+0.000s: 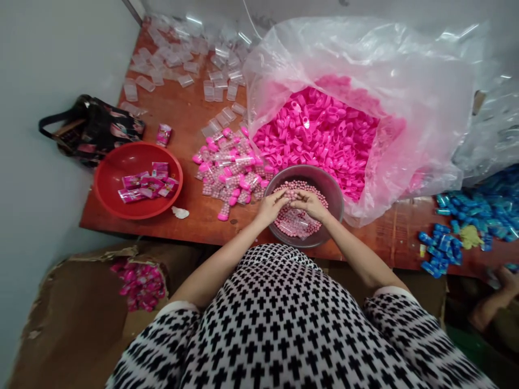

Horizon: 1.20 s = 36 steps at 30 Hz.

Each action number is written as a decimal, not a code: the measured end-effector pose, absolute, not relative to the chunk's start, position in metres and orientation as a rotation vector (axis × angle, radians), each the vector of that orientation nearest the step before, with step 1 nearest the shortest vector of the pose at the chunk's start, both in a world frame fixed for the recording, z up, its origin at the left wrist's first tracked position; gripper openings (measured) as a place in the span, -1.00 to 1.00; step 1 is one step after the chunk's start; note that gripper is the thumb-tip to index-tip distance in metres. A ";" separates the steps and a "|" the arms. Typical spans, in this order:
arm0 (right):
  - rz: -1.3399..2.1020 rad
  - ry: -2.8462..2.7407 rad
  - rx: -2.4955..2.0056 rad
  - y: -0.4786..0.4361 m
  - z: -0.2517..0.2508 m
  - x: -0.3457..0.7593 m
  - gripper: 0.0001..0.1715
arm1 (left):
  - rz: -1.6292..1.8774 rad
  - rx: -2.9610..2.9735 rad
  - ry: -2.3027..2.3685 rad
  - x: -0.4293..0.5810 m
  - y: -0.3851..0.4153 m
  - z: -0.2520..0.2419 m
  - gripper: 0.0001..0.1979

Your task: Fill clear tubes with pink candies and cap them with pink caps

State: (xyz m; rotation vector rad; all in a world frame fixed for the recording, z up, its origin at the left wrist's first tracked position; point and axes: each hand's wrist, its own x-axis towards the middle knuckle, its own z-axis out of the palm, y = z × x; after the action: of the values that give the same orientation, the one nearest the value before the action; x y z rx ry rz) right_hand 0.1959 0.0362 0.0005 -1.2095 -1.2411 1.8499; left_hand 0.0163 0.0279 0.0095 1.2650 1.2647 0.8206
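My left hand [270,208] and my right hand [312,205] meet over a grey bowl [336,201] of small pink balls [318,190]. Both hands are closed, fingertips curled toward each other. Some pink balls show between them, but whatever else they grip is too small to make out. Clear plastic pieces [298,228] lie among the balls below my fingers. Left of the bowl is a heap of clear little bottles [231,168] filled with pink balls and topped with bright pink caps. Behind the bowl, a big plastic bag [430,97] gapes open, full of loose pink caps [320,132].
A red bowl [106,201] holds pink packets; another packet [164,134] lies behind it, near a dark floral bag [109,127]. Empty clear containers [186,67] cover the table's back left. Blue bottles [444,248] sit at right, near another person's hand [506,283]. A cardboard box [81,302] stands below left.
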 end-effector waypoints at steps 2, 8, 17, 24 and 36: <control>1.806 -1.257 -1.245 0.033 0.010 0.201 -0.51 | 0.842 1.147 1.205 0.025 0.027 0.011 -0.67; 1.300 -1.862 -1.233 0.039 0.039 0.223 -0.54 | 0.759 0.849 1.054 0.035 0.028 0.011 -0.51; 1.114 -2.160 -1.314 0.030 0.043 0.235 -0.81 | 0.726 1.105 1.065 0.036 0.034 0.005 -0.52; 1.045 -2.383 -1.342 0.025 0.036 0.236 -0.89 | 0.631 1.556 1.046 0.033 0.032 0.014 -0.68; 0.453 -2.185 -2.219 0.093 0.050 0.310 -0.68 | 0.734 1.490 1.084 0.026 0.045 0.008 -0.70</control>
State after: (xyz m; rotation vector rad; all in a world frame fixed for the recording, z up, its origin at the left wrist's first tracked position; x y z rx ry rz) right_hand 0.3101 0.0925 0.0499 -2.2190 -2.1847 0.4525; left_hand 0.0264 0.0447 0.0075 1.4897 1.0839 0.7339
